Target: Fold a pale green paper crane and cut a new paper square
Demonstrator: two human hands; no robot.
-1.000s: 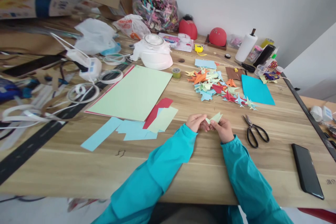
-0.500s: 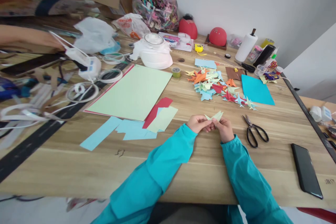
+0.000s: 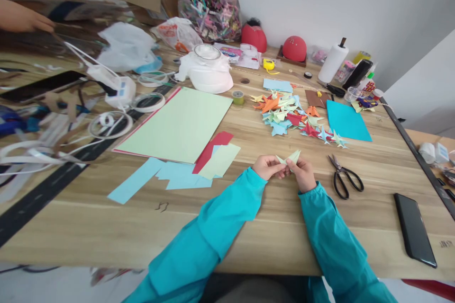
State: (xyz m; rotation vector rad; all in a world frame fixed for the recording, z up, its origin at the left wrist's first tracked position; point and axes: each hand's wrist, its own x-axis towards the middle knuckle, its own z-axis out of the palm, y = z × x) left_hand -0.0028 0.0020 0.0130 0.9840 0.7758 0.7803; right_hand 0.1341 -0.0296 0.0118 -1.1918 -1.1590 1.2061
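Note:
Between my two hands is a pale green folded paper crane (image 3: pixel 293 155), its pointed tips sticking up past the fingers. My left hand (image 3: pixel 268 167) pinches its left side, thumb on top. My right hand (image 3: pixel 302 173) pinches the other side, close against the left. The lower part of the crane is hidden by the fingers. Beyond the hands lies a pile of folded paper cranes (image 3: pixel 280 109) in orange, red, green and blue. Black-handled scissors (image 3: pixel 341 176) rest to the right of my right hand. Left of my hands are cut paper strips (image 3: pixel 220 161).
Large pale green sheets (image 3: pixel 177 125) lie left of centre, with a blue strip (image 3: pixel 135 181) below. A teal paper stack (image 3: pixel 348 120) is at right, a phone (image 3: pixel 415 229) near the front. White cables (image 3: pixel 110 125) clutter the left. Another person's hand (image 3: pixel 39 21) reaches in at upper left.
My hands stay nearly in place, still pinching the paper crane. At upper left, the other person's arm has drawn back leftward and its hand now shows.

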